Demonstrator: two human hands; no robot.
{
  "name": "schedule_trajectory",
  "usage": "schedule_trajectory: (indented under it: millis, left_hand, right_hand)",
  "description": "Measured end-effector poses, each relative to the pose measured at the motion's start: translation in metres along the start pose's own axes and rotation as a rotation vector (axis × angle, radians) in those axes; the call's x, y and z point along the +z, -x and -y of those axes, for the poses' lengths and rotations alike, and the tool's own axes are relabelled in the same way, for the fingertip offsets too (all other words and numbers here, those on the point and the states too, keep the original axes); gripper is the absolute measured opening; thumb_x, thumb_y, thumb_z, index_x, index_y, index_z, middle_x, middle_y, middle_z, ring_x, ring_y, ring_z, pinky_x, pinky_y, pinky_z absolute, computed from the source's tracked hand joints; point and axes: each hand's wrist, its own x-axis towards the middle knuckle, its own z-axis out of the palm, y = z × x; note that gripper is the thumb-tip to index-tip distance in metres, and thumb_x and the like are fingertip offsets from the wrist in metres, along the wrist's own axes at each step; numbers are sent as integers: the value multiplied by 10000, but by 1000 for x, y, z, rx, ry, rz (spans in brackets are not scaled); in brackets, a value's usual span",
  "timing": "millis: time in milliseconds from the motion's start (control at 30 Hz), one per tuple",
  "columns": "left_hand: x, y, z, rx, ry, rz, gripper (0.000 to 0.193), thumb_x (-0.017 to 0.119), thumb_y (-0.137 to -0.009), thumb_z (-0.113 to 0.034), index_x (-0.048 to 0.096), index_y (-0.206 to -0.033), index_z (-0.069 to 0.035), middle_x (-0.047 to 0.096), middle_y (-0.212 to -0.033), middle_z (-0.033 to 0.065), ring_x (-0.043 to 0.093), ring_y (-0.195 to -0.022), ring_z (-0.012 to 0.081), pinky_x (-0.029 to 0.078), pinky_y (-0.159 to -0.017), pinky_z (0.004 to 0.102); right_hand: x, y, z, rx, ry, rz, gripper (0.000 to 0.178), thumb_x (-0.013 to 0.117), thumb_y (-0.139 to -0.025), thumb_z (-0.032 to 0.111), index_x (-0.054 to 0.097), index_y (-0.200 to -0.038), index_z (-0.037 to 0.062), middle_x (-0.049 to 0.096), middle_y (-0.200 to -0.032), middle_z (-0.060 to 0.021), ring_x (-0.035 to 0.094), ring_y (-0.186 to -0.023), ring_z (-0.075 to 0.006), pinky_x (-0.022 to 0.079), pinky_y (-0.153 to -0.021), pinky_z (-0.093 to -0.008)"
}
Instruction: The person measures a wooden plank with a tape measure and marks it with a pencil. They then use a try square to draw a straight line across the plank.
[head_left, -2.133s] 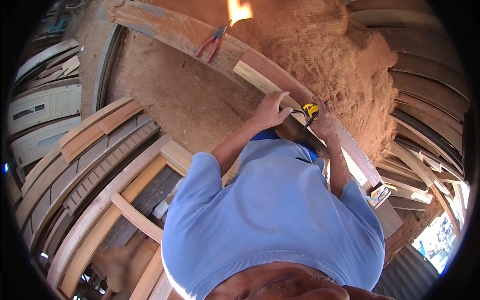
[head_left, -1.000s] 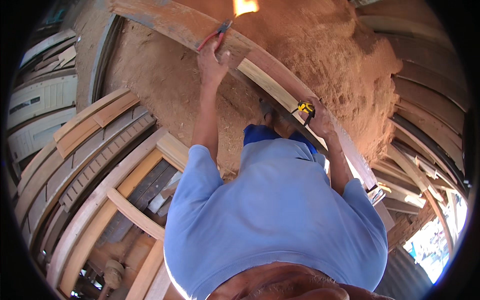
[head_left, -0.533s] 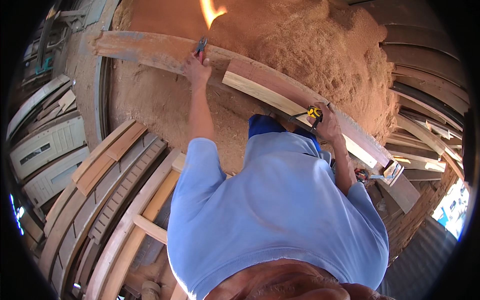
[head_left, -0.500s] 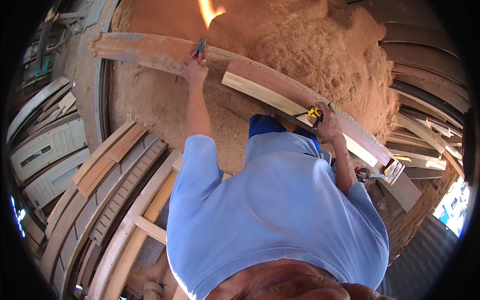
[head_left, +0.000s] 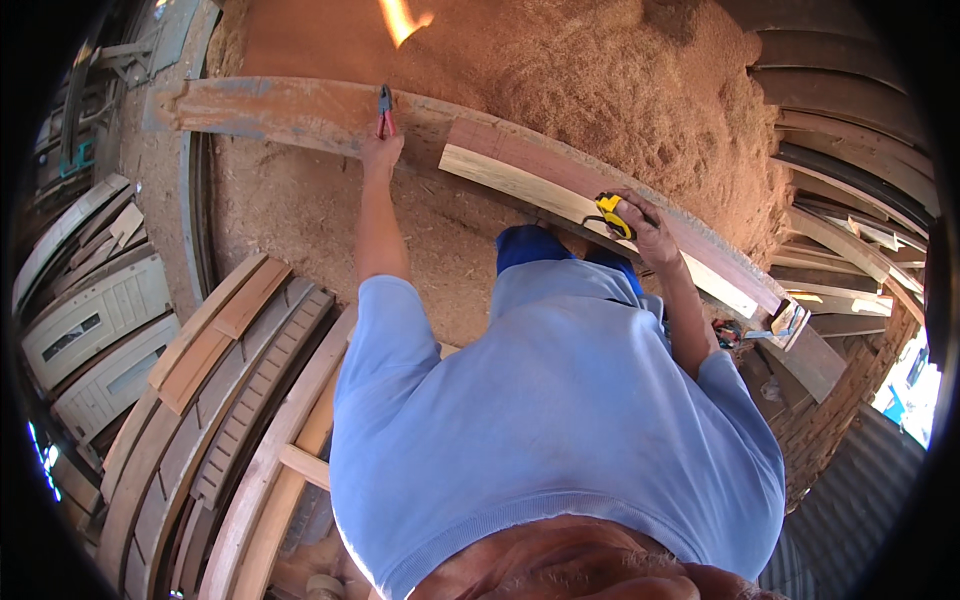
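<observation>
On the long weathered wooden beam (head_left: 270, 108), left hand (head_left: 381, 152) grasps red-handled pliers (head_left: 385, 108), handles pointing toward it; right hand (head_left: 645, 225), farther right, clenches a yellow tape measure (head_left: 608, 213) on the pale plank (head_left: 540, 190).

A long weathered wooden desk (head_left: 270, 105) carries a pale plank (head_left: 560, 200) lying on a reddish plank (head_left: 560, 165), with red-handled pliers (head_left: 385, 105) and a yellow tape measure (head_left: 610, 215) resting on it.
</observation>
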Motion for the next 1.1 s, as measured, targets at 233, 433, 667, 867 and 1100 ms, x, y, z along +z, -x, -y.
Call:
schedule_trajectory:
  millis: [233,433,667,867,1100]
  left_hand:
    - [26,160,-64,317,501,319,338,646,-829,-83,564,-1156,-106,522,-868,-18,461,-641,70,349,-517,245]
    - [126,301,-133,401,414,634,342,651,-843,-165,542,-1134,-23,515,-975,29,489,-895,150,429,-809,311]
    - [239,411,-162,775,-48,822,545,625,-841,-181,351,-1246,61,652,-892,355,665,-814,524,533,-740,580]
    - [337,507,-188,936,-228,959,560,600,-861,-164,279,-1230,109,637,-885,396,650,-818,568,547,-738,615]
    - [452,628,-208,838,-380,1238,728,682,-883,-285,276,-1328,123,578,-1133,397,662,-981,525,555,-826,538]
  right_hand:
    - [15,-6,9,69,-640,305,637,693,-963,430,502,-1426,37,629,-1253,-124,633,-1111,-270,549,-911,-392]
    - [8,-13,-17,-40,-762,91,541,660,-982,473,576,-1301,45,650,-1170,-106,629,-1072,-252,529,-960,-402]
    - [-87,28,-53,-206,-680,-333,360,685,-970,415,646,-971,57,660,-885,-93,643,-837,-216,554,-833,-375]
    - [-170,128,-53,-491,-612,-640,363,783,-903,191,590,-1156,15,627,-905,-19,597,-778,-95,507,-667,-277]
    - [-303,241,-76,-437,-439,-790,511,751,-831,127,553,-1277,-25,622,-943,-38,610,-839,-122,524,-745,-280]
